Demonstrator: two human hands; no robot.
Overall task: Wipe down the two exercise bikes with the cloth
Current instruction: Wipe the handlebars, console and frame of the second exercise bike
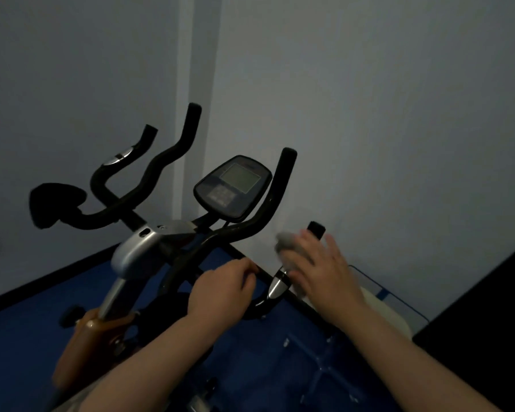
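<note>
With handlebar gripped, cloth held.

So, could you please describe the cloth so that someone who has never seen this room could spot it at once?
Start at the nearer exercise bike, the one with the console screen, and follow its handlebar to the right-hand grip. There the right hand holds the cloth against that grip. It is a small, pale grey, bunched wad, the only soft thing among black bars and chrome bands.

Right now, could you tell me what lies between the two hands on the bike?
In the head view, a chrome sensor plate on the black handlebar lies between the left hand and right hand.
</note>
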